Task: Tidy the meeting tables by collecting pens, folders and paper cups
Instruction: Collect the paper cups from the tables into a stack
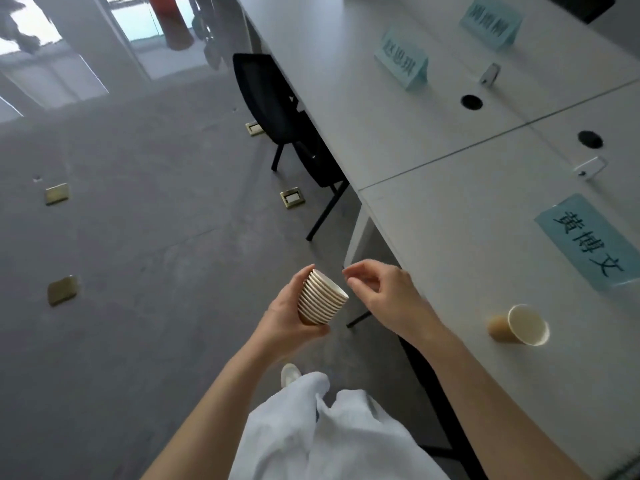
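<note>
One brown paper cup (518,324) stands alone on the smooth white table (450,237), near its front edge, mouth up, below a blue name card (588,242). Left of the table edge lies open grey floor (138,220), where the left hand (287,315) grips a ribbed stack of cups (322,297), its axis tilted, mouths pointing up-right. Beside the stack's rim, the right hand (384,292) hovers, fingers loosely curled, holding nothing.

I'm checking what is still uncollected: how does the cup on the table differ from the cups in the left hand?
The single cup stands alone on the white table; the nested stack of cups is gripped in the left hand, off the table's edge. The single cup is untouched, the stack held tilted. Both are brown paper cups with white insides.
</note>
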Motion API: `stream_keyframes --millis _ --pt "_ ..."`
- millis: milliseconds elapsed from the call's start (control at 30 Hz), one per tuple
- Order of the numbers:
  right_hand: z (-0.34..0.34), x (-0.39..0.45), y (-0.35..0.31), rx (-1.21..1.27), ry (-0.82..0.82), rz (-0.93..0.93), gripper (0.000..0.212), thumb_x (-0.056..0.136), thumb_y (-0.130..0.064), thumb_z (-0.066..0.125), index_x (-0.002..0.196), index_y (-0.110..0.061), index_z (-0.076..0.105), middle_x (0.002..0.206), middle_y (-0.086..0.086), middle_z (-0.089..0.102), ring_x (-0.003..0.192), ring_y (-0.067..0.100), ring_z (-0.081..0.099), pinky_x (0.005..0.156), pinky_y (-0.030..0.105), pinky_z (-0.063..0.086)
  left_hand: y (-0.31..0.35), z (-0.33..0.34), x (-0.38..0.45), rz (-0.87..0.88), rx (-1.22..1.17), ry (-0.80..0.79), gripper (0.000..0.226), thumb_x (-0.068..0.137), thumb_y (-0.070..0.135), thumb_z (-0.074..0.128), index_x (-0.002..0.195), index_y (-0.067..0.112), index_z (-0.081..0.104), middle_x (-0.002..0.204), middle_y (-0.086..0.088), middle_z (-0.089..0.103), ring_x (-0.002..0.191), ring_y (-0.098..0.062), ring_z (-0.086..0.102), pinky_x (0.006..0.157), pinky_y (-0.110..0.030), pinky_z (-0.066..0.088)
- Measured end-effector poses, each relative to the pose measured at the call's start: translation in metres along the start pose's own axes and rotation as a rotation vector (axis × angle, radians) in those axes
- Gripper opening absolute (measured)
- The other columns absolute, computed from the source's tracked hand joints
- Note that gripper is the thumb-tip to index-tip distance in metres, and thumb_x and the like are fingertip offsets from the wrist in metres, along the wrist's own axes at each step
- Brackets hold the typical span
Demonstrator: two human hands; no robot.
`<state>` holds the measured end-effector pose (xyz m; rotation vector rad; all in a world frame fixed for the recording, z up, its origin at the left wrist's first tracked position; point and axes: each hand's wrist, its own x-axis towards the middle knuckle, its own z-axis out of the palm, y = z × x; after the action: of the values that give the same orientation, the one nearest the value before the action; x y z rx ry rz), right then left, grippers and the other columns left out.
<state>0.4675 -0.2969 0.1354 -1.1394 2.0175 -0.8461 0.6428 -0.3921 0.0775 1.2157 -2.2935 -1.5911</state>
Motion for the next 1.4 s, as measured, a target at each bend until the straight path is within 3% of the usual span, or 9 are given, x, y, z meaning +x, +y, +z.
stream_keyframes --millis 100,233,633,767,933,1067,1167,1267,1400 --pt "0.023 0.035 -0.031 0.03 -0.124 -0.04 0.023 0.091 -0.016 0.062 0.113 -0.017 0.067 0.104 -0.004 0.071 0.095 0.003 0.067 0.086 0.016 0.054 -0.014 -0.042 0.017 -0.005 0.022 -0.02 0.104 0.057 0.029 0.082 0.14 0.054 0.024 0.121 0.008 0.051 0.107 -0.011 0.054 0.089 -0.036 0.054" --pt "0.05 0.078 -0.054 -0.053 -0.225 -0.055 0.027 0.09 -0.015 0.063 0.117 -0.015 0.065 0.109 -0.003 0.07 0.097 0.005 0.066 0.086 0.016 0.053 -0.026 -0.088 0.039 -0.001 0.039 -0.019 0.105 0.059 0.026 0.083 0.139 0.057 0.023 0.122 0.009 0.05 0.107 -0.011 0.053 0.089 -0.036 0.053" --pt "0.062 0.232 -0.084 -0.106 -0.23 -0.091 0.019 0.084 -0.028 0.07 0.098 -0.017 0.065 0.091 -0.005 0.069 0.082 0.006 0.066 0.077 0.025 0.058 -0.038 -0.179 0.15 -0.01 0.019 -0.008 0.1 0.057 0.025 0.081 0.136 0.057 0.029 0.117 0.013 0.054 0.102 -0.009 0.057 0.08 -0.03 0.056" --pt "0.045 0.314 -0.095 -0.049 -0.165 -0.111 0.014 0.085 -0.024 0.069 0.094 -0.014 0.066 0.084 -0.005 0.068 0.077 0.008 0.066 0.074 0.024 0.057 -0.028 -0.222 0.224 -0.015 0.026 0.018 0.099 0.055 0.027 0.082 0.134 0.057 0.031 0.116 0.012 0.054 0.101 -0.006 0.056 0.082 -0.03 0.054" --pt "0.011 0.416 -0.12 -0.047 0.025 -0.129 0.012 0.086 -0.022 0.067 0.091 -0.011 0.065 0.081 -0.002 0.067 0.073 0.009 0.063 0.062 0.007 0.046 -0.01 -0.271 0.307 -0.063 0.008 0.114 0.1 0.053 0.029 0.079 0.134 0.059 0.029 0.114 0.01 0.056 0.1 -0.011 0.058 0.084 -0.036 0.054" --pt "-0.012 0.486 -0.125 -0.094 0.219 -0.071 0.015 0.088 -0.02 0.064 0.098 -0.009 0.065 0.087 -0.002 0.066 0.078 0.012 0.061 0.066 0.014 0.044 0.0 -0.301 0.353 -0.064 -0.028 0.162 0.099 0.061 0.021 0.083 0.14 0.05 0.031 0.114 0.009 0.056 0.1 -0.01 0.056 0.083 -0.023 0.046" --pt "-0.025 0.539 -0.108 -0.203 0.278 0.008 0.007 0.089 -0.015 0.06 0.091 -0.009 0.06 0.082 0.001 0.061 0.072 0.015 0.056 0.058 0.007 0.037 0.004 -0.322 0.386 -0.057 -0.053 0.169 0.097 0.063 0.02 0.083 0.139 0.05 0.031 0.115 0.011 0.056 0.1 -0.009 0.056 0.08 -0.018 0.043" --pt "-0.033 0.577 -0.08 -0.381 0.335 0.085 0.006 0.089 -0.013 0.056 0.085 -0.008 0.057 0.08 0.008 0.058 0.075 0.026 0.055 0.061 0.024 0.036 0.006 -0.338 0.412 -0.044 -0.051 0.144 0.097 0.063 0.019 0.083 0.139 0.051 0.031 0.113 0.011 0.056 0.099 -0.008 0.056 0.077 -0.013 0.042" --pt "-0.041 0.616 -0.051 -0.565 0.356 0.236 0.01 0.089 -0.012 0.053 0.088 -0.004 0.058 0.095 0.02 0.064 0.096 0.038 0.056 0.067 0.036 0.043 0.004 -0.365 0.448 -0.026 -0.046 0.081 0.098 0.063 0.02 0.083 0.139 0.052 0.031 0.112 0.012 0.054 0.098 -0.009 0.056 0.078 -0.015 0.044"
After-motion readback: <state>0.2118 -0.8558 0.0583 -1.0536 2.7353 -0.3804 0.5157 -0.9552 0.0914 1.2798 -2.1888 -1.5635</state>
